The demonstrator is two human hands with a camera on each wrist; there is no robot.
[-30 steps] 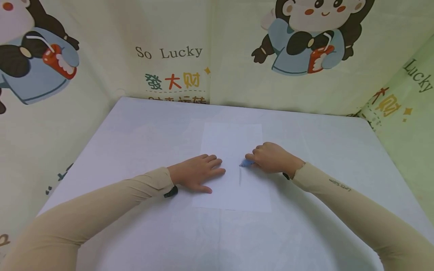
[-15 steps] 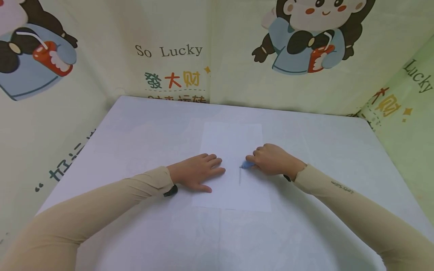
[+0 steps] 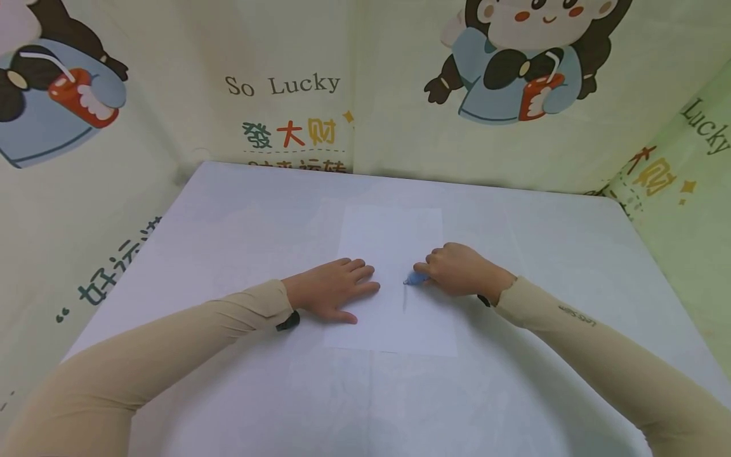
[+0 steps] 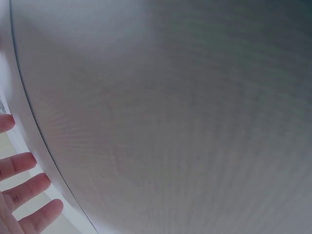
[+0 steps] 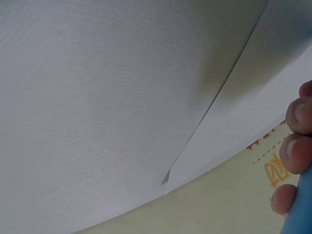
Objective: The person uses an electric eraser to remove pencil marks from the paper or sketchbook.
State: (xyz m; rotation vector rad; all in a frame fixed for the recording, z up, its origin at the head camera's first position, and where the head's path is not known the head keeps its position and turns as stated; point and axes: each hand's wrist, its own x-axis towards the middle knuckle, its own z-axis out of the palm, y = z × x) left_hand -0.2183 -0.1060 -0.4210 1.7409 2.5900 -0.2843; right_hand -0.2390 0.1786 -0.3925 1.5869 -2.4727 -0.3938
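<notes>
The left hand (image 3: pixel 331 292) lies on the paper (image 3: pixel 388 238), grip spread, holding nothing; steady downward pressure there should stop the sheet creeping over the table (image 3: pixel 245 393). Rightward, a faint line (image 3: pixel 405 299) runs up to the tip of the blue pen (image 3: pixel 417 278), which slants low over the paper. The right hand's (image 3: pixel 464 270) grip is curled round the pen; light, even pressure should keep the line straight.

This was a curtained booth, whether in a home or a workplace could not be told: cream hangings (image 3: pixel 394 146) with cartoon figures (image 3: pixel 525 70), "So Lucky" lettering (image 3: pixel 304 85) and Chinese characters (image 3: pixel 292 134) bordered a white table (image 3: pixel 245 222) on three sides.
</notes>
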